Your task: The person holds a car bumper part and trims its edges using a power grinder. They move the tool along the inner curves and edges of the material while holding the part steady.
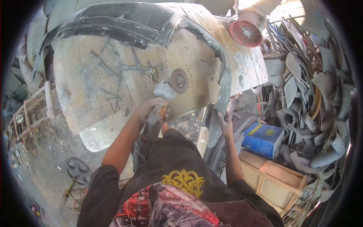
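Note:
An angle grinder (163,91) with a round disc (178,80) is in my left hand (154,109), whose fingers wrap round its orange and dark body. The disc hangs over the dusty work surface (87,75), apart from the dark panel. My right hand (225,122) rests on the lower right end of a long, curved dark panel (226,75), which arches across the far side of the surface. My right fingers lie along the panel's edge, partly hidden. Dark offcut strips (104,63) lie on the surface.
At right are a blue box (263,140), a wooden crate (270,178), a grey hose (331,153) and piled curved panels (298,83). A red-rimmed round fan or duct (245,33) stands at the back. Left of me are a wooden frame (32,113) and a dark perforated plate (78,170).

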### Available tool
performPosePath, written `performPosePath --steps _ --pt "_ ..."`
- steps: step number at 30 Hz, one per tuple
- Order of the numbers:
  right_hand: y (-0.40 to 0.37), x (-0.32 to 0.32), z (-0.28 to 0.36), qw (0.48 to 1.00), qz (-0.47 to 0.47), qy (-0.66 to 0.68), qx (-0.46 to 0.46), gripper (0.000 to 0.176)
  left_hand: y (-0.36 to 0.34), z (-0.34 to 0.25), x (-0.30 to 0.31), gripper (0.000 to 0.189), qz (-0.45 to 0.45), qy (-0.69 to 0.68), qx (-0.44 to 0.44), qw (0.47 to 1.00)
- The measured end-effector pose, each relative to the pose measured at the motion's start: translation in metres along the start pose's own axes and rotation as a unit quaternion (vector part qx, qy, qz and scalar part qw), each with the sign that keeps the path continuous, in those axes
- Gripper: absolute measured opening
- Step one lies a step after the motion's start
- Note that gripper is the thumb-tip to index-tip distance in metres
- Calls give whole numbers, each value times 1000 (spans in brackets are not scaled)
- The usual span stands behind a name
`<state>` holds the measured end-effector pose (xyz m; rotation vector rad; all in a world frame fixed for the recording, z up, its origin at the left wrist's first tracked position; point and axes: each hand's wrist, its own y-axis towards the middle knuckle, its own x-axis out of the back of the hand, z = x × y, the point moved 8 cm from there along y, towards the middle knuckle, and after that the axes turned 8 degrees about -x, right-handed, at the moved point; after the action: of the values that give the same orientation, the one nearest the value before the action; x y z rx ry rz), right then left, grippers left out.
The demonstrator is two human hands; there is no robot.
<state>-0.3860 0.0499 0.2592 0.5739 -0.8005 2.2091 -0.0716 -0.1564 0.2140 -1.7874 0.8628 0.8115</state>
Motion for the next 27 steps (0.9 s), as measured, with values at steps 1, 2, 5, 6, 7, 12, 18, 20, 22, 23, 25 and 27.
performPosePath --steps 1,2,5,6,7,12,18,20,22,23,25,27 --pt "9 -2 -4 1000 15 -6 0 69 11 2 -10 32 -11 -10 -6 1000" --pt "20 -3 -19 1000 19 -22 2 66 22 6 -26 31 8 -30 9 999" --pt "40 -10 -38 999 51 -4 3 62 64 24 -52 29 -2 -50 18 999" --pt "45 -11 -48 999 48 -14 12 57 76 31 -56 28 -18 -39 18 999" --pt "51 -10 -55 999 42 -24 22 53 85 37 -61 28 -29 -46 17 998" --pt "59 -9 -61 999 34 -15 10 48 108 63 -76 29 -69 -71 73 992" --pt "60 -10 -62 999 1 -14 36 46 124 77 -78 31 -24 -152 98 983" --pt "60 -10 -64 999 -9 -36 39 47 127 80 -76 31 -9 -173 102 980" --pt "61 -11 -71 997 -19 -56 45 47 130 83 -72 31 5 -193 104 976" --pt "64 -11 -80 999 -19 -50 11 48 132 84 -71 32 14 -206 109 972" --pt "64 -9 -93 998 -24 -50 -25 49 132 87 -69 32 27 -222 118 967" --pt "57 -9 -78 998 -45 -32 18 50 127 84 -71 31 26 -239 124 963"
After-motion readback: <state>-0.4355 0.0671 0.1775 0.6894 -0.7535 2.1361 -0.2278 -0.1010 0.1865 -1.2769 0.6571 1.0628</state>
